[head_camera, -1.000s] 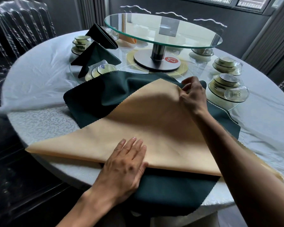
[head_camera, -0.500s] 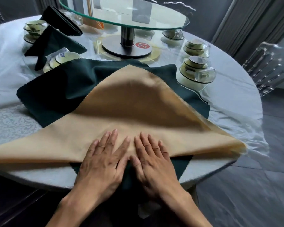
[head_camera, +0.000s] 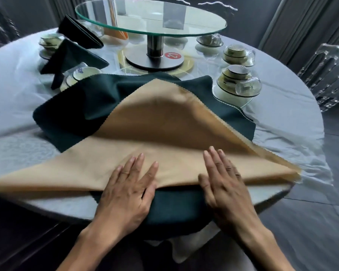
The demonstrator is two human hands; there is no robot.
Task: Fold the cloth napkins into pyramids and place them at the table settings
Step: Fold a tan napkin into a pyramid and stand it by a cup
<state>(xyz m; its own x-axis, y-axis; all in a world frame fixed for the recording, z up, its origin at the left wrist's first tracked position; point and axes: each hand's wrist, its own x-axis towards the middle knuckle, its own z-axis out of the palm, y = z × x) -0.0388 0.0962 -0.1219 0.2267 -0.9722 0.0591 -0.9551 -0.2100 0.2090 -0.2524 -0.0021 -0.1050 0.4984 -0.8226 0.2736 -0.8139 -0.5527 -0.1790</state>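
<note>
A tan napkin [head_camera: 155, 137], folded into a wide triangle, lies over a dark green napkin [head_camera: 70, 114] on the round table's near edge. Its apex points toward the table's middle and its long folded edge runs along the front. My left hand [head_camera: 129, 190] presses flat on that folded edge, fingers straight. My right hand [head_camera: 223, 184] lies flat on the same edge, a short way to the right. Two folded dark green napkins [head_camera: 76, 55] stand at settings at the back left.
A glass lazy Susan [head_camera: 151, 18] on a metal post fills the table's centre, with a red number tag [head_camera: 171, 55] at its base. Stacked bowls and glass cups [head_camera: 237, 83] sit at the right. A clear chair [head_camera: 327, 73] stands far right. White tablecloth [head_camera: 14, 98] covers the table.
My right hand let go of the napkin's apex and came down beside my left on the folded edge. It has since slid to the right, away from the left hand.
</note>
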